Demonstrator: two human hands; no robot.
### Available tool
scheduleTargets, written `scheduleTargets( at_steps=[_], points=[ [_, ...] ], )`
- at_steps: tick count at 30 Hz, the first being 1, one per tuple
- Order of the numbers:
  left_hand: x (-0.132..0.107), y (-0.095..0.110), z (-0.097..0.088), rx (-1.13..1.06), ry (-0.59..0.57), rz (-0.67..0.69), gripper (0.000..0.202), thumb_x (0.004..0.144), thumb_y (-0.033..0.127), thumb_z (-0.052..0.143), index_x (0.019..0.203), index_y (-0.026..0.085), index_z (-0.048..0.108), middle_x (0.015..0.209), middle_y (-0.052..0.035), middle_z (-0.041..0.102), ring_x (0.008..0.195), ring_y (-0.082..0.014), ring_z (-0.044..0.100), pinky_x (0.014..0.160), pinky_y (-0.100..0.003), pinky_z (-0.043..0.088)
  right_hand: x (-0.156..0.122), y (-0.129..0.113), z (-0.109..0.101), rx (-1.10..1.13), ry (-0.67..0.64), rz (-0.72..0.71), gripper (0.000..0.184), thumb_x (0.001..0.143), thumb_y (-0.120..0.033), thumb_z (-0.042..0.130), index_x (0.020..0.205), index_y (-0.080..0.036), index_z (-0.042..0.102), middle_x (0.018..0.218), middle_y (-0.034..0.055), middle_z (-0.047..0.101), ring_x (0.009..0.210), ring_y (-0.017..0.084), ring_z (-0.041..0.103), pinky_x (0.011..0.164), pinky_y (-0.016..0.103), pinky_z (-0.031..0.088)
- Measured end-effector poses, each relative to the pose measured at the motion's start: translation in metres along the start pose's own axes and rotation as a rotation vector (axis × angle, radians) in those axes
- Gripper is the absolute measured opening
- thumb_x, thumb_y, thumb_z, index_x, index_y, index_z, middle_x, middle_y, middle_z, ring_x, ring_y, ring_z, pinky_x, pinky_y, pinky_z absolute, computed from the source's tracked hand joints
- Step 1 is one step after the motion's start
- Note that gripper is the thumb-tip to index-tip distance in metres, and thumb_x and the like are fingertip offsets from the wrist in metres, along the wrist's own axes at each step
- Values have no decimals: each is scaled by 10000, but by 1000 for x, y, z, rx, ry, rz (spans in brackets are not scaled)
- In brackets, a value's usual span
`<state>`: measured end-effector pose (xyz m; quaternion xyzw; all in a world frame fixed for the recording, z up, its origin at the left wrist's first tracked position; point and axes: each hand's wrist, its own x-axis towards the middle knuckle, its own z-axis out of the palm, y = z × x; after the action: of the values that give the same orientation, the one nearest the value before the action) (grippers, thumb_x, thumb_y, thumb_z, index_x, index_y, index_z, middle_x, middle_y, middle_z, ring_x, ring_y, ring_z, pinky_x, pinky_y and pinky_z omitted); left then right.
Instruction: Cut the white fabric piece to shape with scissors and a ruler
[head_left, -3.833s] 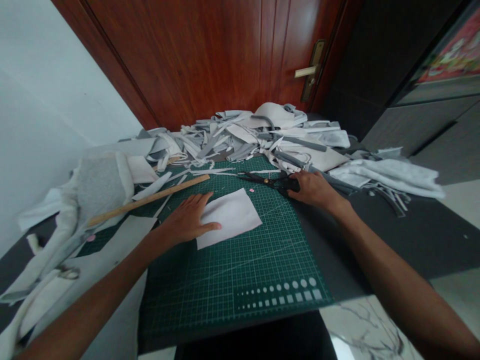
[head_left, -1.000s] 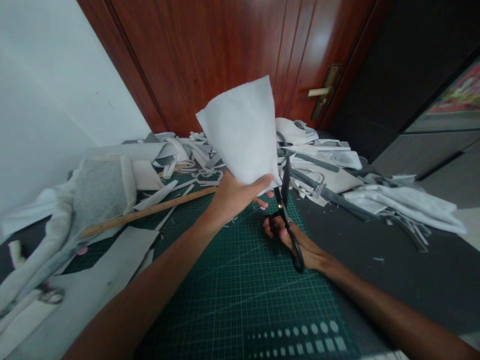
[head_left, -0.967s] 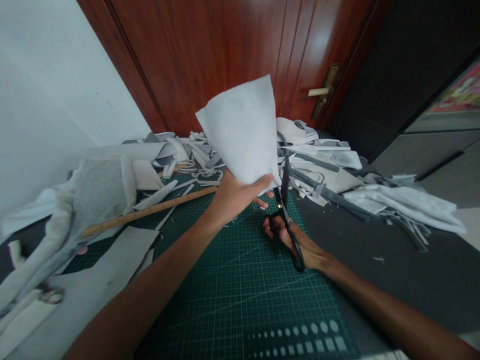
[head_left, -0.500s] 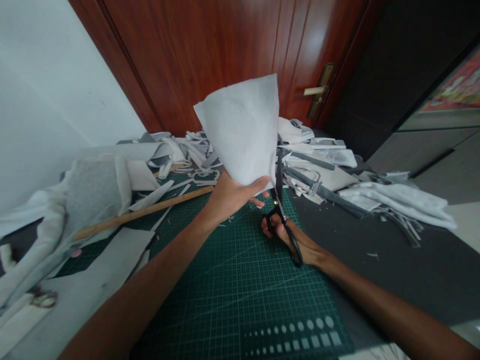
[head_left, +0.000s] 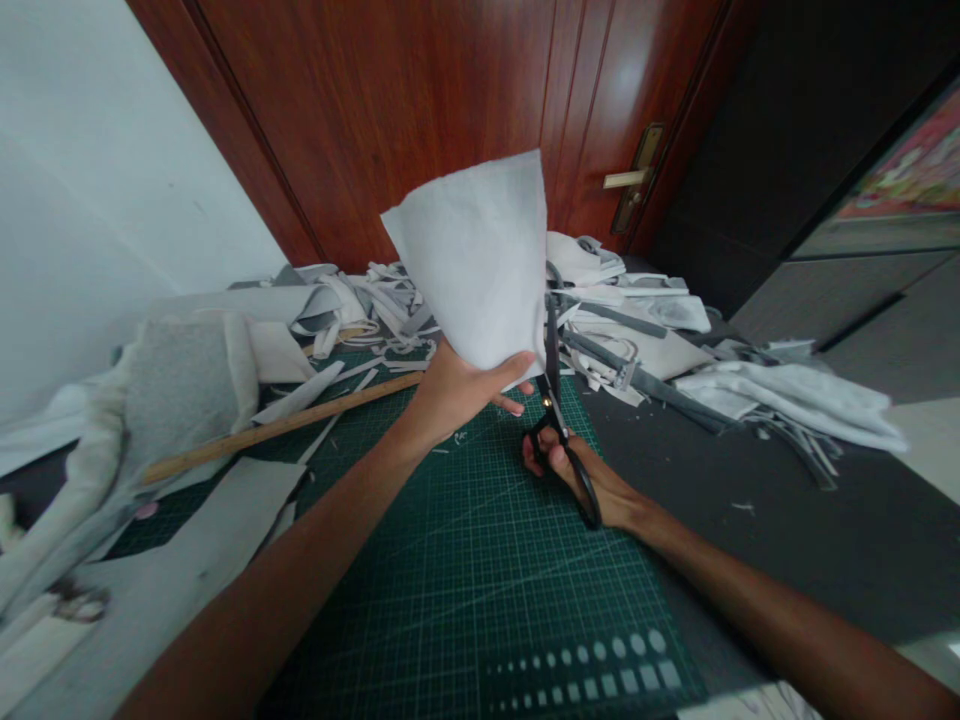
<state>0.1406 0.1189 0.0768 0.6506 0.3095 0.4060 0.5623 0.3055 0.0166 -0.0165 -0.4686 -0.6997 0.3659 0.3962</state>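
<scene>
My left hand (head_left: 472,385) grips the lower edge of a white piece of fabric (head_left: 480,260), thumb in front and fingers behind. The piece stands upright above the mat, its top edge slightly curved. In my right hand (head_left: 566,465) is a pair of black scissors (head_left: 551,400), fingers through the handle loops. Its blades point up along the right edge of the piece, close to the lower right corner. Whether the blades are biting into the material is hard to make out. Beneath both hands lies a green cutting mat (head_left: 480,560) with a printed grid.
A wooden ruler (head_left: 285,425) lies slantwise at the left, beside grey and white fabric (head_left: 176,370). Strips and offcuts (head_left: 345,300) are heaped at the back, with more scraps (head_left: 637,320) on the right. Behind stands a brown door (head_left: 420,90); a white wall (head_left: 112,160) rises at the left.
The fabric and both hands appear slightly farther left, along with a small shift of the whole view. The scissors' blades look a little wider apart. Both holds are unchanged.
</scene>
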Motion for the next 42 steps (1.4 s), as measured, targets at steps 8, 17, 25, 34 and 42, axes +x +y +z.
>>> scheduleTargets(
  at_steps=[8, 17, 25, 34, 42],
  points=[
    [1, -2, 0, -15, 8, 12, 326, 791, 288, 835, 1025, 110, 693, 923, -118, 754, 684, -226, 760, 457, -279, 651, 0, 3, 1, 5, 16, -7, 692, 947, -833, 240, 847, -216, 536, 813, 43, 564, 772, 191, 514, 704, 340, 410],
    [2, -1, 0, -27, -6, 24, 299, 784, 281, 840, 979, 104, 698, 911, -123, 748, 673, -222, 747, 442, -278, 645, 0, 0, 1, -13, 29, 1, 698, 949, -832, 238, 844, -213, 544, 806, 49, 560, 761, 193, 497, 674, 341, 392],
    [2, -3, -2, -23, -9, 35, 319, 788, 293, 840, 1007, 109, 698, 905, -117, 743, 671, -223, 748, 445, -284, 649, 0, -2, 2, -38, 31, 23, 671, 966, -809, 242, 814, -218, 519, 797, 47, 551, 763, 194, 515, 708, 349, 415],
    [2, -1, -3, 1, -12, 36, 325, 793, 287, 826, 1027, 111, 686, 930, -117, 747, 668, -210, 748, 442, -269, 642, -1, 0, 3, -44, 39, 44, 645, 976, -790, 261, 818, -221, 520, 788, 43, 552, 758, 193, 521, 714, 346, 433],
    [0, 3, -2, -5, -7, 29, 316, 783, 277, 832, 996, 101, 678, 921, -120, 746, 668, -210, 748, 426, -253, 629, 0, 0, 3, -81, 44, 37, 658, 983, -784, 239, 809, -218, 524, 793, 48, 560, 754, 191, 511, 706, 348, 419]
  ],
)
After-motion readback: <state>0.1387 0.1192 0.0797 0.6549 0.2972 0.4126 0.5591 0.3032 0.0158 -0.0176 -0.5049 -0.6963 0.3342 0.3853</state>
